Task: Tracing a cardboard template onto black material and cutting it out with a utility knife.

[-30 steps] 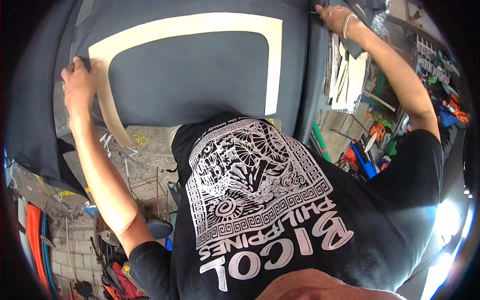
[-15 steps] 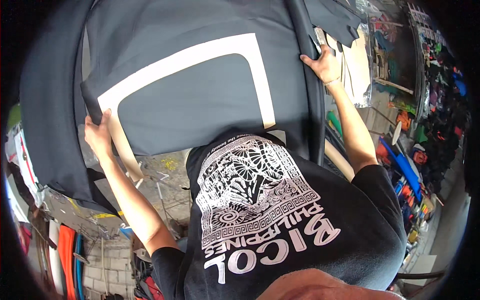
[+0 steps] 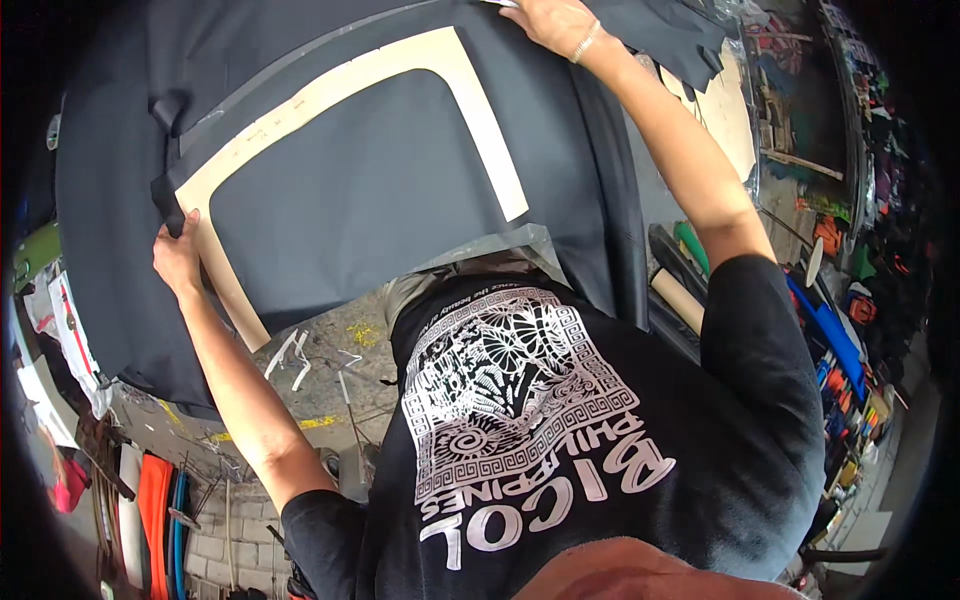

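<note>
Black sheet material (image 3: 350, 190) is the largest item noted, spread beneath the pale template (image 3: 500, 165) and extending past it on the left, on the right and at the far side. A grey surface (image 3: 318, 390) with yellow marks shows on the person's side of the template. The template itself, an arched piece with two legs, lies flat on the black material, legs toward the person (the left one ends about at the material's near edge). Tan sheets (image 3: 725, 135) are well to the right of the template; a tan roll (image 3: 677, 302) is to its right, nearer the person.

The right hand (image 3: 558, 28) is beyond the template's far right corner, apart from it, fingers folded in on a slim light object (image 3: 495, 2), mostly cut off by the frame. The left hand (image 3: 178, 258) is at the template's left leg, half closed, thumb against the outer edge; whether its fingers grip cannot be told. White bent strips (image 3: 290, 358) are just beside that leg's end.
</note>
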`<state>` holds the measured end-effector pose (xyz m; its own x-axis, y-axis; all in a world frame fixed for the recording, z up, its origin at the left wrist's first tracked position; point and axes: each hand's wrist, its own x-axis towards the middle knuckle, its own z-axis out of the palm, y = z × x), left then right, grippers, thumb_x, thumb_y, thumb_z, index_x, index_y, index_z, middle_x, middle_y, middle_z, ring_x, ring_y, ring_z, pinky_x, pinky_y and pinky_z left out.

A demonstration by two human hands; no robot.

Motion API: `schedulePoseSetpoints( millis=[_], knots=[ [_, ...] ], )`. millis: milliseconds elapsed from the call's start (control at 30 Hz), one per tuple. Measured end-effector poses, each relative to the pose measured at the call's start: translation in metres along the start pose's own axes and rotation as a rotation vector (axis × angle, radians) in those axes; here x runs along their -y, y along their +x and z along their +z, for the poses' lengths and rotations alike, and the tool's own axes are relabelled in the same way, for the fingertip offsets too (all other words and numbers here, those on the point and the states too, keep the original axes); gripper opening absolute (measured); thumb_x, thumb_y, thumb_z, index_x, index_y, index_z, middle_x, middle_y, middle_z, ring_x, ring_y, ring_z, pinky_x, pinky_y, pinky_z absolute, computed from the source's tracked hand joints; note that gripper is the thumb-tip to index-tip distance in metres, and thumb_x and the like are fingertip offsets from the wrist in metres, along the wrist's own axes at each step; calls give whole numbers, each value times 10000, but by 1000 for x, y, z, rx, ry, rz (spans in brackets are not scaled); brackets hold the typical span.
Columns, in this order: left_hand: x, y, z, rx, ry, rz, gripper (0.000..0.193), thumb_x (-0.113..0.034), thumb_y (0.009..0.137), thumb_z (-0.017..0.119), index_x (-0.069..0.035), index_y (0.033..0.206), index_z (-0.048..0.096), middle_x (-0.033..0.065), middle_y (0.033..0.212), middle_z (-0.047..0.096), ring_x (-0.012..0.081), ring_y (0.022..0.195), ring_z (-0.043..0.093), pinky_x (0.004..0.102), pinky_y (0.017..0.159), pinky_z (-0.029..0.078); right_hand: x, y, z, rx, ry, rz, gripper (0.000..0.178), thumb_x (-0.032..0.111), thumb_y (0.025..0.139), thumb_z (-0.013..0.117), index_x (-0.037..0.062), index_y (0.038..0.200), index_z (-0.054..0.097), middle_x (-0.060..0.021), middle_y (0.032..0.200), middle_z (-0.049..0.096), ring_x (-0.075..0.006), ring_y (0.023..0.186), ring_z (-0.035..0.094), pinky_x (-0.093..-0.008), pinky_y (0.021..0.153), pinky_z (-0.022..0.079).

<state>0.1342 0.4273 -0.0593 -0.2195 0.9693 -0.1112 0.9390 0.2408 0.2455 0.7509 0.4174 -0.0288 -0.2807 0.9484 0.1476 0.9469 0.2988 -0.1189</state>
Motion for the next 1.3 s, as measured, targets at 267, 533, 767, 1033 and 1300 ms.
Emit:
schedulePoseSetpoints(
  millis=[267, 533, 767, 1033, 1300],
  knots=[
    [6, 5, 9, -19, 10, -17, 815, -600, 777, 766, 65, 1234, 655, 268, 1162, 692, 413, 1142, 649, 450, 1001, 488, -19, 41, 13, 218, -185, -93, 233, 298, 983, 542, 72, 1033, 574, -165, 957, 672, -371, 854, 686, -472, 741, 554],
    [10, 8, 7, -21, 0, -16, 880, -614, 772, 757, 93, 1278, 619, 287, 1199, 672, 418, 1184, 627, 445, 1039, 472, -17, 37, 6, 266, -200, -131, 245, 311, 997, 520, 82, 1066, 571, -159, 947, 659, -367, 815, 695, -477, 719, 556],
    [33, 0, 7, -97, 68, -15, 706, -599, 798, 758, -27, 1208, 703, 199, 1155, 719, 374, 1137, 657, 438, 987, 481, 9, 32, -9, 203, 22, -180, 249, 299, 1008, 501, 76, 1091, 573, -149, 951, 680, -338, 809, 707, -455, 707, 556],
    [9, -9, -3, 3, 7, 7, 721, -573, 790, 767, -7, 1228, 675, 212, 1175, 708, 383, 1142, 652, 437, 1009, 477, -4, 15, -5, 258, 9, -91, 307, 287, 1010, 484, 7, 1082, 587, -176, 818, 722, -321, 755, 726, -412, 698, 569],
    [-11, -49, 4, 12, -89, 11, 617, -502, 796, 798, -48, 1203, 705, 161, 1154, 729, 332, 1115, 669, 401, 996, 477, -6, -32, 68, 289, -48, 257, 400, 239, 1036, 403, -96, 1016, 620, -289, 944, 691, -389, 848, 716, -471, 775, 558]
  ],
)
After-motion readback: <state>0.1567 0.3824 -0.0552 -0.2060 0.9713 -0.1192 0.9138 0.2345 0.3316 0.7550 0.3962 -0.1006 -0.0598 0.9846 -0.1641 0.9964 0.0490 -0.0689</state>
